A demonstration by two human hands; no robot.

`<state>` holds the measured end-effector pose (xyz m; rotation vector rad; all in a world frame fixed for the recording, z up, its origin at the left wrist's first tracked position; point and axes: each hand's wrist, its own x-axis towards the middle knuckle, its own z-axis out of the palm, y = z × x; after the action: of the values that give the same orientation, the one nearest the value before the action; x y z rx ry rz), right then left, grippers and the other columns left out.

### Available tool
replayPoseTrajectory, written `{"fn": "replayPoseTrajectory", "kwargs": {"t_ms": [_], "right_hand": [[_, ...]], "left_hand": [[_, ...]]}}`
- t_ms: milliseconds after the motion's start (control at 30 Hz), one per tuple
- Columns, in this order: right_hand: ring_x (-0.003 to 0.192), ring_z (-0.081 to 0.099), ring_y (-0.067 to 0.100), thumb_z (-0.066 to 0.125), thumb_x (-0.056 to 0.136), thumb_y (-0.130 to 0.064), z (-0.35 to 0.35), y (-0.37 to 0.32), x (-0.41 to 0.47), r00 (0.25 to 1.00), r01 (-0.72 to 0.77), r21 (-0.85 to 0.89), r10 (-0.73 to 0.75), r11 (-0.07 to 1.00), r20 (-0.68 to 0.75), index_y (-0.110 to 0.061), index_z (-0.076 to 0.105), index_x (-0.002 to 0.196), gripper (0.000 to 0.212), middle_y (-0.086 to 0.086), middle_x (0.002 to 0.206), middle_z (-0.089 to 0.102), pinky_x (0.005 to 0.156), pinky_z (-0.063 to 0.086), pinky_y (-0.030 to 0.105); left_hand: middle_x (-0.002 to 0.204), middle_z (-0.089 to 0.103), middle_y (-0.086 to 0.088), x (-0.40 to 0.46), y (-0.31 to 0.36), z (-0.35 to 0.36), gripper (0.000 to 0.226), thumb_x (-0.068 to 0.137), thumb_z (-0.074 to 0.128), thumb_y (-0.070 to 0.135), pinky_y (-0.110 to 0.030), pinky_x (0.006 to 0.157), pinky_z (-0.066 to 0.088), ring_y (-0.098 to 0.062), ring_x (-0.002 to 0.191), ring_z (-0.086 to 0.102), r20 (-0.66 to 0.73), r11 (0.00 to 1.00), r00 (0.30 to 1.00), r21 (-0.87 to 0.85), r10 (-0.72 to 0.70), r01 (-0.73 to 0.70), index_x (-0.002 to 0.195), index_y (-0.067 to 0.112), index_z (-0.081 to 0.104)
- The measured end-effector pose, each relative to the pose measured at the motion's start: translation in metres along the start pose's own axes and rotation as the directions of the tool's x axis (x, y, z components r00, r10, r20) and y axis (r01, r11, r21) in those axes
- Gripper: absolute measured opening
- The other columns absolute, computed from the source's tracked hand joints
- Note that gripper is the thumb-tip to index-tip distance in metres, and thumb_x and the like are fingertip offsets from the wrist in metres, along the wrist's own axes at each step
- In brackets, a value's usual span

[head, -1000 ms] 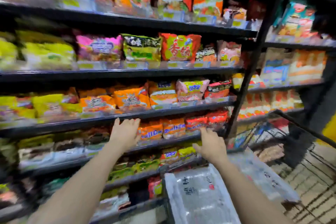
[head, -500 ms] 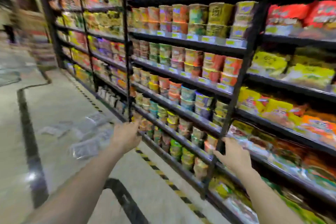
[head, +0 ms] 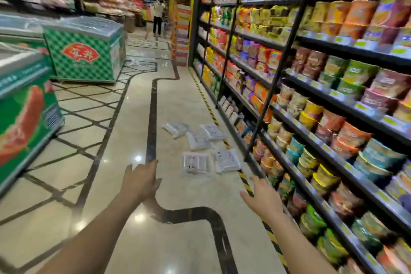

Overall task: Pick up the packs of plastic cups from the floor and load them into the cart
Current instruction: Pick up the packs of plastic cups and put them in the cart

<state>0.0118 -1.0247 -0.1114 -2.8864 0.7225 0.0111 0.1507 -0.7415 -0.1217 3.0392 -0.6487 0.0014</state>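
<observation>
Both hands are out in front with fingers spread and relaxed, holding nothing: the left hand (head: 140, 181) hovers over the dark inlaid line in the floor (head: 124, 118), the right hand (head: 263, 199) above the yellow-and-black hazard strip (head: 245, 182). Just beyond them, five packs of plastic cups (head: 196, 163) lie flat on the polished tiles in a loose cluster, close to the foot of the shelving (head: 311, 100) stocked with noodle bowls. The cart is not in view. The packs look light and soft-walled, clear film over stacked cups, so they will probably crinkle and slip; a grip across a pack's middle or along its long edges should hold better than pinching a corner. Green chest freezers (head: 84, 51) stand well off to the left.
</observation>
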Motion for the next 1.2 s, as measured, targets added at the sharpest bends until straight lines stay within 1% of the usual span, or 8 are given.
{"fn": "replayPoseTrajectory", "kwargs": {"t_ms": [200,333,433,533,633,733,967,1200], "right_hand": [[0.123,0.05,0.022,0.048,0.089,-0.047,0.004,-0.04,0.158,0.998,0.059,0.083,-0.062,0.995,0.031,-0.018,0.037,0.137,0.057,0.002,0.135,0.049,0.093,0.045,0.036],[0.125,0.048,0.02,0.049,0.091,-0.045,-0.002,-0.071,0.263,0.993,0.1,0.122,-0.106,0.987,0.043,-0.018,0.036,0.139,0.056,0.001,0.139,0.047,0.091,0.044,0.033],[0.128,0.045,0.02,0.05,0.091,-0.042,0.007,-0.099,0.327,0.988,0.119,0.145,-0.131,0.982,0.077,-0.018,0.036,0.139,0.056,0.001,0.14,0.046,0.097,0.042,0.036],[0.127,0.046,0.02,0.049,0.091,-0.044,0.023,-0.129,0.394,0.982,0.124,0.127,-0.14,0.984,0.124,-0.019,0.036,0.138,0.055,0.0,0.139,0.046,0.097,0.042,0.037],[0.123,0.049,0.021,0.048,0.09,-0.047,0.043,-0.162,0.468,0.976,0.138,0.065,-0.146,0.988,0.16,-0.018,0.036,0.137,0.056,0.002,0.138,0.046,0.096,0.045,0.037],[0.123,0.049,0.022,0.047,0.09,-0.047,0.055,-0.198,0.549,0.976,0.137,0.027,-0.14,0.99,0.165,-0.018,0.034,0.138,0.057,0.003,0.139,0.045,0.094,0.046,0.037],[0.122,0.05,0.022,0.05,0.091,-0.042,0.056,-0.27,0.72,0.983,0.045,0.087,-0.059,0.995,0.174,-0.016,0.038,0.136,0.054,0.004,0.135,0.049,0.095,0.047,0.037],[0.122,0.049,0.023,0.049,0.091,-0.043,0.106,-0.303,0.871,0.962,-0.014,0.086,-0.01,0.996,0.274,-0.016,0.039,0.134,0.052,0.006,0.134,0.048,0.092,0.047,0.036]], "left_hand": [[0.128,0.055,-0.002,0.14,-0.023,0.002,0.057,0.091,0.043,0.041,-0.042,0.103,0.033,-0.023,0.119,0.052,0.009,0.997,0.997,-0.026,-0.072,0.072,0.141,0.018,0.027],[0.128,0.055,-0.003,0.233,-0.039,-0.012,0.05,0.092,0.041,0.041,-0.041,0.103,0.033,-0.023,0.119,0.052,-0.014,0.994,0.995,-0.034,-0.103,0.102,0.136,0.018,0.034],[0.128,0.056,-0.003,0.288,-0.059,-0.008,0.048,0.092,0.041,0.041,-0.041,0.103,0.034,-0.023,0.118,0.054,-0.002,0.989,0.99,-0.058,-0.14,0.139,0.134,0.018,0.037],[0.127,0.057,-0.002,0.349,-0.085,0.01,0.047,0.092,0.041,0.042,-0.04,0.102,0.035,-0.023,0.117,0.055,0.024,0.984,0.986,-0.059,-0.167,0.168,0.132,0.019,0.039],[0.129,0.055,-0.002,0.423,-0.117,0.025,0.046,0.093,0.039,0.042,-0.041,0.104,0.033,-0.023,0.119,0.052,0.062,0.99,0.988,0.002,-0.142,0.142,0.134,0.02,0.037],[0.129,0.055,-0.003,0.513,-0.148,0.027,0.048,0.093,0.04,0.042,-0.04,0.101,0.035,-0.024,0.119,0.052,0.051,0.994,0.993,0.029,-0.102,0.101,0.135,0.02,0.036],[0.127,0.055,-0.004,0.717,-0.192,0.021,0.048,0.093,0.039,0.039,-0.04,0.098,0.036,-0.025,0.117,0.053,0.068,0.999,0.997,0.023,-0.03,0.028,0.136,0.017,0.035],[0.131,0.053,-0.005,0.878,-0.221,0.077,0.049,0.092,0.041,0.04,-0.037,0.098,0.036,-0.025,0.117,0.053,0.181,0.999,0.983,0.036,0.012,-0.019,0.135,0.017,0.037]]}}
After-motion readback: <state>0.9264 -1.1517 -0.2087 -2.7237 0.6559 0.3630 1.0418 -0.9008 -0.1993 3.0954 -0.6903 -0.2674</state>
